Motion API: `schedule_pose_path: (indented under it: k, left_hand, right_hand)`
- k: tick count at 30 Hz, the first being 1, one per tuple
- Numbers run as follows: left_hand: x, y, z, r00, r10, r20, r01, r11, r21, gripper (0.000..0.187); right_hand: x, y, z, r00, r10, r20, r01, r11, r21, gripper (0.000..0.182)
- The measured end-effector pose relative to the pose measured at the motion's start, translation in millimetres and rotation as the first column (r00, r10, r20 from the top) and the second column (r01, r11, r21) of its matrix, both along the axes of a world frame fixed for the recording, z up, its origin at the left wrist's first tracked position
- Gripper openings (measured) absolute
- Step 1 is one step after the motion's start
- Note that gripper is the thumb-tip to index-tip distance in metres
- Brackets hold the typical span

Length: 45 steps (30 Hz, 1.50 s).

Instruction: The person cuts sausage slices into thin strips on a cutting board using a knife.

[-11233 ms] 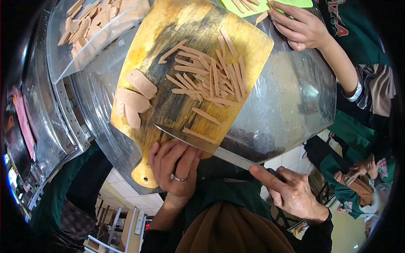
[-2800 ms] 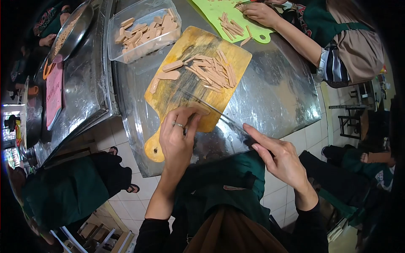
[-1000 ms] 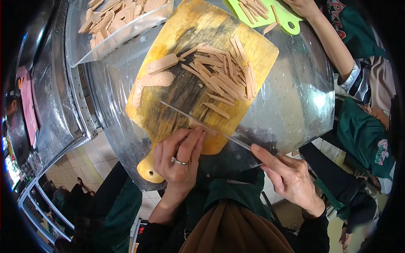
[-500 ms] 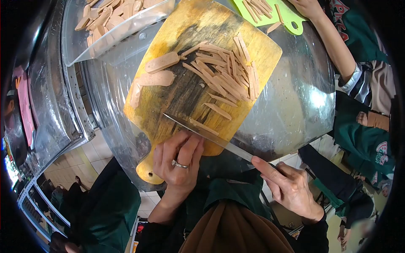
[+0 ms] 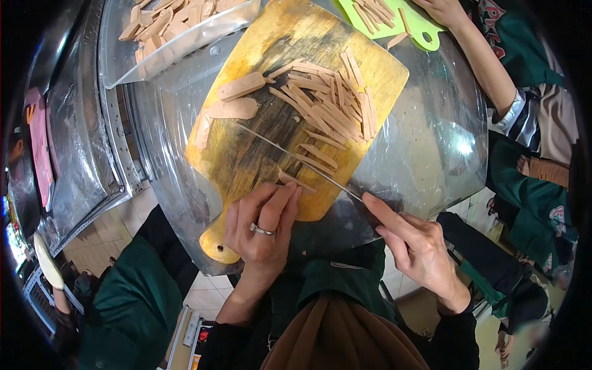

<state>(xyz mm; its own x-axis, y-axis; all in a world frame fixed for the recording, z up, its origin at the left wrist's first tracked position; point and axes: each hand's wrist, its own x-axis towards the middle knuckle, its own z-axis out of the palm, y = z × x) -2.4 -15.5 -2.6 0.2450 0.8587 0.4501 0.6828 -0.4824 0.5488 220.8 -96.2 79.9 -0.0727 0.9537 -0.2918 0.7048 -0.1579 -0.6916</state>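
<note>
The left hand [image 5: 262, 231], a ring on one finger, is nearest at the foot of the wooden cutting board [image 5: 299, 31], its fingertips bunched together on the near edge of a pale brown meat slice [image 5: 298, 183]. To its right, the right hand [image 5: 425, 250] is closed around the knife [image 5: 271, 143], the index finger stretched towards the blade; the handle is mostly hidden in the palm. The slice lies just beyond the left fingertips, on the near side of the blade and apart from it, and is much closer to the left hand than to the right. Its long axis slants from upper left to lower right, roughly parallel to the blade, whose tip points up and left across the board; whether the edge touches the wood cannot be told. Against the blade's far side lies a cut strip [image 5: 314, 163], with more beyond, up to a loose pile of strips [image 5: 327, 102] on the right half. Larger slices [image 5: 240, 86] rest on the left half. Farther off, on the shiny surface [image 5: 425, 154], are a clear plastic container [image 5: 179, 52] of meat pieces and a green cutting board [image 5: 420, 29], with a co-worker's hand [image 5: 445, 11] beside it.
</note>
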Motion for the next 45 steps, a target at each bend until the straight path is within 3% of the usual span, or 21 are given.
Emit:
schedule_pose_path:
  k: [20,23,26,32,38,41,44,45]
  left_hand:
    - [-4,-1,1,1.0,-0.016,0.003,0.016,0.999,-0.029,0.033]
    - [-4,-2,2,1.0,-0.019,0.005,0.019,0.999,-0.043,0.032]
    - [-4,-2,3,1.0,-0.022,0.014,0.023,0.998,-0.06,0.032]
    - [-4,-1,3,1.0,-0.021,-0.005,0.02,0.998,-0.063,0.03]
    - [-2,-2,5,0.999,0.002,0.032,0.002,0.995,-0.105,0.027]
    - [-9,-6,2,0.956,0.077,0.284,-0.006,0.97,-0.244,0.024]
    - [-28,-1,11,0.728,0.288,0.622,-0.06,0.931,-0.36,0.018]
    - [-36,5,14,0.798,0.281,0.533,-0.095,0.933,-0.348,0.017]
  right_hand:
    - [-1,-19,21,0.995,0.078,0.055,-0.069,0.987,-0.147,0.068]
    - [-3,-20,15,0.999,0.048,0.015,-0.046,0.992,-0.118,0.072]
    - [-8,-19,8,0.992,0.095,0.088,-0.083,0.988,-0.132,0.075]
    - [-18,6,-7,0.984,0.105,0.146,-0.113,0.992,0.047,0.072]
    - [-9,3,-7,1.0,0.008,0.011,-0.009,0.998,0.062,0.062]
    - [-12,-10,0,0.999,0.031,-0.013,-0.03,0.996,0.088,0.063]
    - [-13,-20,2,0.998,0.064,0.001,-0.064,0.996,0.057,0.063]
    - [-13,-20,1,0.997,0.077,0.025,-0.078,0.996,0.039,0.064]
